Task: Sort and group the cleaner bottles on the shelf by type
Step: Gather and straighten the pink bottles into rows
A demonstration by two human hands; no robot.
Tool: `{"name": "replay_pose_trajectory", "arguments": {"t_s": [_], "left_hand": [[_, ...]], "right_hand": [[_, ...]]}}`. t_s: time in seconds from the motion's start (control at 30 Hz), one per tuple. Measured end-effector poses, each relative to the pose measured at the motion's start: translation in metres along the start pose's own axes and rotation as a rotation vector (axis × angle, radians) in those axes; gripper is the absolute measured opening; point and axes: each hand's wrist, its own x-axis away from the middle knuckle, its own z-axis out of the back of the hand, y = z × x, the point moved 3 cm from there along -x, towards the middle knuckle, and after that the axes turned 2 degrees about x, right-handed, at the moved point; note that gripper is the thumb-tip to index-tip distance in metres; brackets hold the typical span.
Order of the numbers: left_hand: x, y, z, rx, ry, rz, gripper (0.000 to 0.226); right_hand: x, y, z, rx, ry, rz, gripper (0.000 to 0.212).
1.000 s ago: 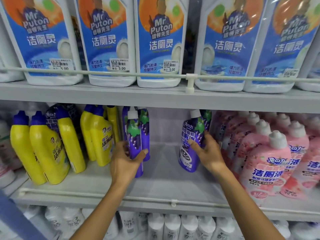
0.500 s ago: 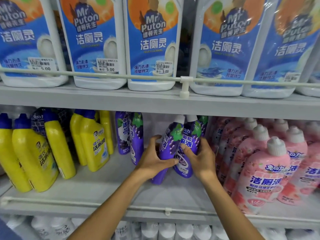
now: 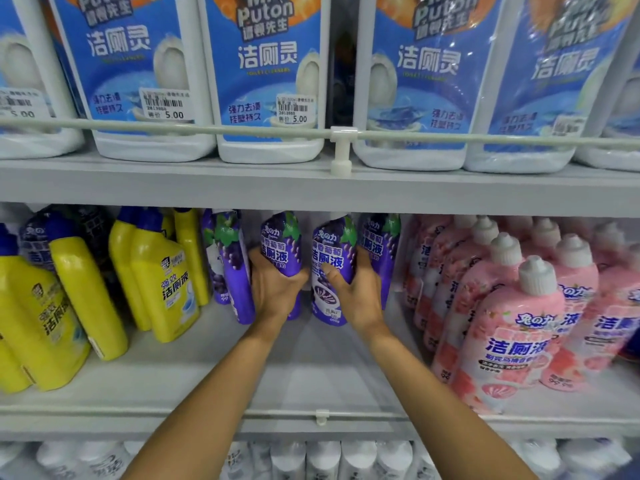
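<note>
At left of the frame stand the yellow bottles (image 3: 162, 285). At centre, the left hand (image 3: 273, 289) grips one purple bottle (image 3: 282, 251) and the right hand (image 3: 360, 292) another purple bottle (image 3: 330, 271) on the middle shelf (image 3: 311, 386). Best pushed upright together, labels forward, short of the pink bottles (image 3: 512, 337) at right.

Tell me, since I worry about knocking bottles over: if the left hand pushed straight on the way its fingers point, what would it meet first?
The left hand is already wrapped around a purple bottle, so that bottle comes first. Beyond it probably lies the shelf's back wall, though depth is hard to judge.
</note>
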Motion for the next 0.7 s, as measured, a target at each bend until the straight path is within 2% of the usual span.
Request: {"name": "replay_pose_trajectory", "arguments": {"t_s": [0.13, 0.23, 0.3, 0.47, 0.57, 0.7], "left_hand": [[-0.005, -0.006, 0.008, 0.073, -0.097, -0.007, 0.082], [-0.003, -0.018, 0.018, 0.131, -0.216, -0.002, 0.074], [-0.001, -0.025, 0.025, 0.064, -0.254, -0.059, 0.072], [-0.005, -0.017, 0.020, -0.162, -0.156, -0.130, 0.080], [-0.016, -0.015, 0.009, -0.196, -0.110, -0.111, 0.087], [-0.030, -0.019, 0.004, -0.177, -0.128, -0.075, 0.091]], "right_hand": [[-0.006, 0.005, -0.007, -0.028, -0.009, 0.002, 0.066], [-0.007, 0.016, -0.008, 0.024, 0.015, -0.022, 0.061], [-0.010, 0.022, -0.011, 0.089, 0.007, -0.040, 0.056], [-0.018, 0.029, -0.018, 0.052, -0.067, -0.085, 0.054], [-0.023, 0.027, -0.021, 0.023, -0.099, -0.072, 0.056], [-0.025, 0.025, -0.027, 0.045, -0.082, -0.047, 0.056]]}}
